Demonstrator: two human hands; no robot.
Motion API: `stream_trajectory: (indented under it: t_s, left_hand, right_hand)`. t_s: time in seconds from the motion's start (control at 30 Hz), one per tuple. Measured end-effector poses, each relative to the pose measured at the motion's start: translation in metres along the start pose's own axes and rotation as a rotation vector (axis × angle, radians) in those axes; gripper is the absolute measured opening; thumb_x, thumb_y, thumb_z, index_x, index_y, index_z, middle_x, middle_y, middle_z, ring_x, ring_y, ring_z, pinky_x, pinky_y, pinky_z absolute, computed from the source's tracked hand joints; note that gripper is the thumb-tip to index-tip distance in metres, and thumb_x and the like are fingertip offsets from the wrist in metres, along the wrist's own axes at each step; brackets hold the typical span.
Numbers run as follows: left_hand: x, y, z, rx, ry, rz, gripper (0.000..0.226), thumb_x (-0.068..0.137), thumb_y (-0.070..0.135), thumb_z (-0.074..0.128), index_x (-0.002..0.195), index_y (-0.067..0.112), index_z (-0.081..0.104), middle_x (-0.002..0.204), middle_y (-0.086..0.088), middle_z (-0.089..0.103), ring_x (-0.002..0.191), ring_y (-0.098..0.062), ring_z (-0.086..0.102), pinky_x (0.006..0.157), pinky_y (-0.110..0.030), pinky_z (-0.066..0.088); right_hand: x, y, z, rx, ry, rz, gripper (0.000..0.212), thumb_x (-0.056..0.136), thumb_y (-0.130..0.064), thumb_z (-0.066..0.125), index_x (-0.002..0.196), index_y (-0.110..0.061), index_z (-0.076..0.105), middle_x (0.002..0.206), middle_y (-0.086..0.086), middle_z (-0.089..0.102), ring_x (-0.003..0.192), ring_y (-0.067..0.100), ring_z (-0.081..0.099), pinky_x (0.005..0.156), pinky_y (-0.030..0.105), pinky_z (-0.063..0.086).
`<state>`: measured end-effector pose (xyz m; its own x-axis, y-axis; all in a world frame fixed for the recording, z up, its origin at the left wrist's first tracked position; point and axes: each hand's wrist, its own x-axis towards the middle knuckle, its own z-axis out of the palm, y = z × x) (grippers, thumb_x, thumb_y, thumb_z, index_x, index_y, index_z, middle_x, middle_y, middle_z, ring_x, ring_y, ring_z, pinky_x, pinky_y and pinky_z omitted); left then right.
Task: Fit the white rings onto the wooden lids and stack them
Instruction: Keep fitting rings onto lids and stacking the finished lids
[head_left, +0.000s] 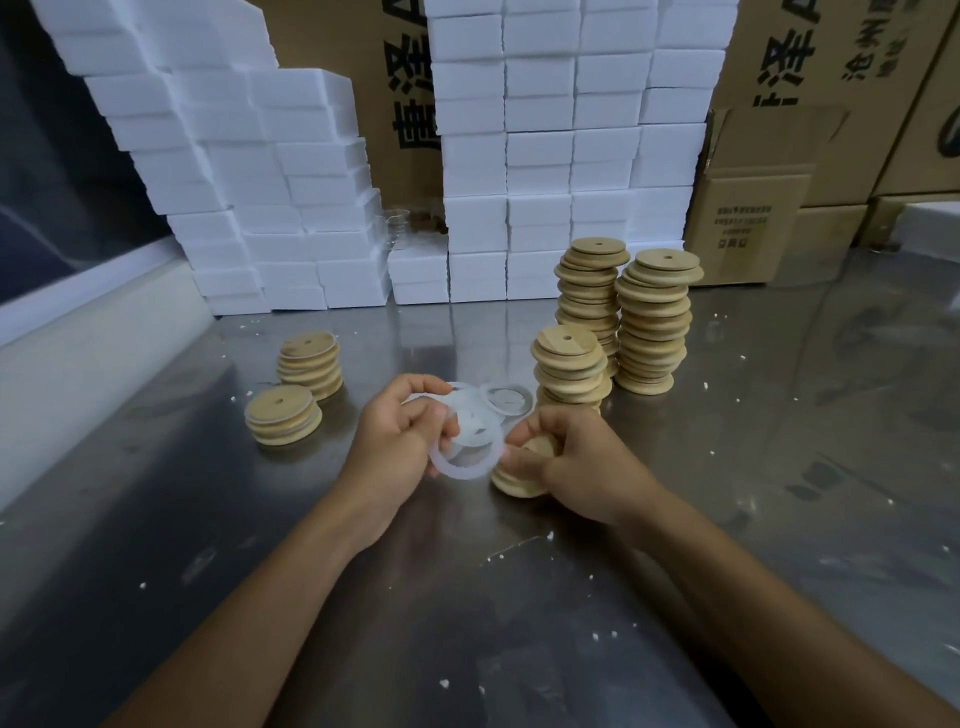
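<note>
My left hand (402, 441) holds a bunch of translucent white rings (470, 421) above the steel table, and one ring (460, 470) hangs lowest from its fingers. My right hand (566, 462) grips a few round wooden lids (519, 475) resting on the table, and its fingertips pinch the right edge of the lowest ring. Two short stacks of lids with white rings fitted (283, 421) (310, 364) stand at the left. Three taller stacks of bare wooden lids (571, 364) (653, 322) (589, 296) stand behind my right hand.
A wall of white foam boxes (540, 171) lines the back of the steel table (467, 597), with cardboard cartons (748, 228) behind and at the right. White foam crumbs lie scattered over the tabletop. A pale ledge (78, 353) runs along the left edge.
</note>
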<state>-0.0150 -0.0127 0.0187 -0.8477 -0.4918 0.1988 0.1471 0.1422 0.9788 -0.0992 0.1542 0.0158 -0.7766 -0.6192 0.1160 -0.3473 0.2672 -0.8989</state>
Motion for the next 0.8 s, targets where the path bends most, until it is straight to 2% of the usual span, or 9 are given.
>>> stream_trajectory:
  t_s: [0.07, 0.13, 0.2, 0.27, 0.33, 0.37, 0.5, 0.6, 0.8]
  left_hand:
    - [-0.001, 0.000, 0.000, -0.056, -0.066, -0.070, 0.019, 0.094, -0.004, 0.053, 0.100, 0.013, 0.061, 0.068, -0.004, 0.069, 0.061, -0.019, 0.056, 0.047, -0.026, 0.044]
    - [-0.002, -0.001, 0.003, -0.012, -0.065, -0.095, 0.021, 0.090, -0.009, 0.055, 0.101, 0.008, 0.062, 0.072, -0.009, 0.071, 0.060, -0.026, 0.055, 0.051, -0.030, 0.048]
    - [-0.002, -0.003, 0.005, 0.048, -0.041, -0.102, 0.022, 0.088, -0.009, 0.057, 0.099, 0.008, 0.065, 0.075, -0.011, 0.072, 0.058, -0.028, 0.057, 0.055, -0.031, 0.052]
    - [-0.004, -0.003, 0.007, 0.046, -0.036, -0.111, 0.017, 0.085, -0.006, 0.064, 0.097, 0.007, 0.067, 0.078, -0.014, 0.071, 0.059, -0.027, 0.061, 0.056, -0.032, 0.055]
    - [-0.006, -0.002, 0.008, 0.009, -0.067, -0.128, 0.015, 0.082, -0.001, 0.072, 0.094, 0.006, 0.069, 0.081, -0.014, 0.070, 0.061, -0.025, 0.064, 0.056, -0.031, 0.057]
    - [-0.006, -0.002, 0.009, -0.006, -0.075, -0.130, 0.014, 0.081, 0.001, 0.074, 0.092, 0.007, 0.069, 0.082, -0.014, 0.069, 0.063, -0.024, 0.065, 0.056, -0.030, 0.057]
    - [-0.005, 0.001, 0.006, -0.039, -0.045, -0.132, 0.017, 0.078, 0.008, 0.078, 0.092, 0.010, 0.070, 0.095, -0.012, 0.070, 0.073, -0.021, 0.068, 0.056, -0.030, 0.056]
    - [-0.005, 0.002, 0.005, -0.160, -0.088, -0.177, 0.027, 0.075, 0.008, 0.075, 0.102, 0.009, 0.069, 0.095, -0.013, 0.072, 0.077, -0.022, 0.069, 0.055, -0.028, 0.056]
    - [-0.005, 0.004, 0.005, -0.113, 0.014, 0.007, 0.017, 0.078, -0.004, 0.074, 0.085, 0.011, 0.074, 0.085, -0.007, 0.075, 0.068, -0.018, 0.071, 0.057, -0.025, 0.057]
  right_hand:
    - [0.000, 0.001, 0.002, 0.093, 0.031, -0.021, 0.017, 0.092, -0.024, 0.070, 0.077, -0.015, 0.072, 0.069, -0.006, 0.064, 0.063, 0.006, 0.053, 0.065, 0.027, 0.047]
    - [0.000, -0.002, 0.003, 0.223, 0.066, 0.007, 0.044, 0.102, -0.038, 0.052, 0.068, -0.020, 0.073, 0.067, -0.008, 0.068, 0.065, 0.008, 0.060, 0.066, 0.029, 0.050]
    - [0.002, -0.004, 0.002, 0.333, 0.069, 0.083, 0.060, 0.102, -0.053, 0.038, 0.075, -0.018, 0.077, 0.080, -0.001, 0.077, 0.084, 0.013, 0.071, 0.079, 0.033, 0.055]
    - [0.002, -0.002, 0.002, 0.277, 0.059, 0.006, 0.046, 0.100, -0.048, 0.051, 0.084, -0.014, 0.078, 0.083, 0.000, 0.077, 0.084, 0.008, 0.069, 0.078, 0.032, 0.054]
    - [0.001, 0.003, 0.004, 0.138, 0.092, -0.157, 0.018, 0.094, -0.028, 0.068, 0.084, -0.014, 0.076, 0.078, -0.008, 0.073, 0.076, 0.004, 0.065, 0.072, 0.027, 0.051]
    - [0.001, 0.005, 0.005, 0.114, 0.109, -0.223, 0.010, 0.092, -0.021, 0.070, 0.085, -0.015, 0.074, 0.077, -0.011, 0.071, 0.073, 0.004, 0.064, 0.071, 0.025, 0.051]
    - [0.004, 0.008, 0.009, 0.097, 0.178, -0.373, 0.009, 0.094, -0.017, 0.067, 0.085, -0.017, 0.067, 0.069, -0.020, 0.062, 0.064, -0.001, 0.054, 0.062, 0.012, 0.041]
    - [0.003, 0.010, 0.010, 0.066, 0.196, -0.416, 0.009, 0.096, -0.022, 0.064, 0.087, -0.020, 0.063, 0.075, -0.013, 0.066, 0.068, 0.002, 0.058, 0.064, 0.016, 0.044]
    - [0.002, 0.010, 0.011, 0.068, 0.257, -0.454, 0.007, 0.097, -0.023, 0.063, 0.092, -0.019, 0.062, 0.081, -0.011, 0.070, 0.076, 0.006, 0.066, 0.067, 0.020, 0.052]
